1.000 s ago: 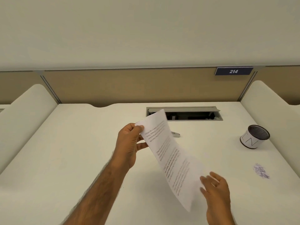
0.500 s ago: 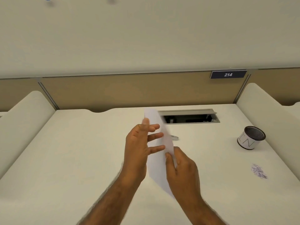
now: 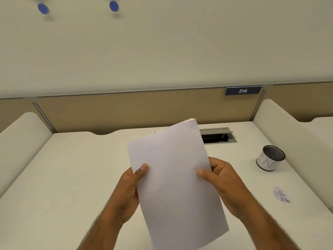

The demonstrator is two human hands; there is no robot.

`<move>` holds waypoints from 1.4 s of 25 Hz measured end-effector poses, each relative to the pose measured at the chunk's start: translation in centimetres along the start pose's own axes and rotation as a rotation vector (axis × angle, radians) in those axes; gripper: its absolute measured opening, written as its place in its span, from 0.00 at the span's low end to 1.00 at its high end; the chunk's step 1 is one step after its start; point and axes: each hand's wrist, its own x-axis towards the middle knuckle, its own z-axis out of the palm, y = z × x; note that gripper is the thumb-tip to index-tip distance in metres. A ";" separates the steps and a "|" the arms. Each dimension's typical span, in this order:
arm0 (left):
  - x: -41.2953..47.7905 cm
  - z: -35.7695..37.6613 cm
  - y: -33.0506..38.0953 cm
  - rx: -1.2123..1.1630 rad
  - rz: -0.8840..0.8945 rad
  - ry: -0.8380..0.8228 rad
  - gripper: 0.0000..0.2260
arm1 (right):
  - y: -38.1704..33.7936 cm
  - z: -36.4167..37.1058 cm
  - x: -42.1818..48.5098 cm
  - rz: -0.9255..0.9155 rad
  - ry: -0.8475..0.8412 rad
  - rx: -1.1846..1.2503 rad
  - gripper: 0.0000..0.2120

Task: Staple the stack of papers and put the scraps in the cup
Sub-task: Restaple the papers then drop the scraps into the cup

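The stack of papers (image 3: 176, 177) has flipped blank side up. Left grip (image 3: 128, 192) and right grip (image 3: 221, 181) now each pinch a side edge, holding it above the worktop's (image 3: 72, 177) middle. It looks ready for stapling. The scraps (image 3: 281, 194) lie by the right edge, near the cup (image 3: 270, 158).

There was one cup (image 3: 270, 159), one pile of scraps (image 3: 281, 194) just in front of the cup, one stack of papers (image 3: 176, 177) left of the cup, two hands there too, a left hand (image 3: 128, 192) and a right hand (image 3: 221, 181), one number sign (image 3: 242, 90) behind the cup, and two blue dots (image 3: 43, 8) high up and far left of it.
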 end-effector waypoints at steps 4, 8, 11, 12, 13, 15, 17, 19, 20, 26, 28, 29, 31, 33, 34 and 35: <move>-0.3 0.8 0.4 0.088 0.128 0.070 0.16 | -0.2 0.9 0.7 0.000 0.273 -0.024 0.06; -0.4 1.1 0.5 0.157 0.125 0.064 0.14 | -1.4 1.6 1.8 -0.071 0.467 0.089 0.05; -0.3 1.3 0.3 0.157 0.123 0.063 0.10 | -2.3 2.0 2.5 -0.105 0.504 0.180 0.03; -0.3 1.3 0.3 0.151 0.126 0.071 0.10 | -2.5 2.0 2.7 -0.113 0.510 0.189 0.03; -0.3 1.4 0.4 0.144 0.126 0.074 0.10 | -2.6 2.1 2.9 -0.118 0.517 0.193 0.03; -0.4 1.4 0.6 0.143 0.129 0.061 0.10 | -2.8 2.1 3.2 -0.119 0.529 0.188 0.03; -0.5 1.5 0.6 0.151 0.128 0.043 0.10 | -2.9 2.0 3.3 -0.115 0.540 0.165 0.04; -0.6 1.6 0.7 0.155 0.122 0.050 0.09 | -2.9 2.0 3.4 -0.112 0.543 0.137 0.04; -0.6 1.6 0.6 0.155 0.121 0.052 0.09 | -2.9 1.9 3.4 -0.109 0.543 0.123 0.05; -0.7 1.8 0.7 0.087 0.108 0.057 0.10 | -3.0 1.6 3.6 -0.109 0.508 0.122 0.03; -0.7 1.9 0.7 0.067 0.093 0.058 0.12 | -3.0 1.6 3.6 -0.118 0.505 0.106 0.03; -0.6 1.9 0.7 0.048 0.077 0.051 0.13 | -3.0 1.5 3.7 -0.124 0.507 0.096 0.04; -0.7 2.0 0.6 -0.007 0.019 -0.003 0.15 | -2.9 1.4 3.8 -0.129 0.508 0.076 0.04; -1.0 2.0 0.6 -0.047 -0.037 -0.072 0.18 | -3.0 1.1 3.9 -0.135 0.509 0.044 0.03; -1.1 2.0 0.7 -0.055 -0.050 -0.090 0.18 | -3.0 1.1 4.0 -0.148 0.523 0.025 0.03; -1.2 2.1 0.7 -0.054 -0.054 -0.091 0.18 | -2.9 1.1 4.1 -0.175 0.557 -0.003 0.03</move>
